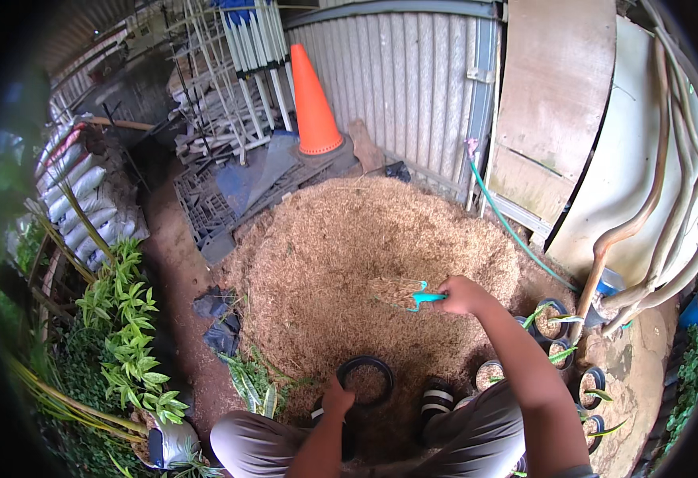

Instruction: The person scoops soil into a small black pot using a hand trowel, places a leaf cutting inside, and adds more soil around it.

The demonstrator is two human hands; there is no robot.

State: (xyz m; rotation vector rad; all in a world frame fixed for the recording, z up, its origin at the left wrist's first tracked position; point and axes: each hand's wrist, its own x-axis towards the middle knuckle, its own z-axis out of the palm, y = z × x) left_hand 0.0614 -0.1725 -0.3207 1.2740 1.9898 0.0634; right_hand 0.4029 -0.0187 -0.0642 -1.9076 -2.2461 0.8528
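Head view, looking down: a person sits low at the bottom of the frame, knees drawn up and striped sandals (436, 398) planted at the edge of a large heap of brown fibre (349, 255) that fills the centre. Right hand (462, 295), right of centre, has its fingers wrapped around the handle of a teal scoop (422, 298); the scoop carries a load of fibre and sits above the heap. Left hand (338, 396), at lower centre, grips the near rim of a black pot (366, 380), fingers curled over the edge; the pot stands upright on the heap and holds some fibre. Several small black pots with seedlings (552, 319) stand at lower right. An orange cone (313, 99) stands at upper centre before a corrugated wall (404, 80). A green hose (508, 227) runs down the wall at right.
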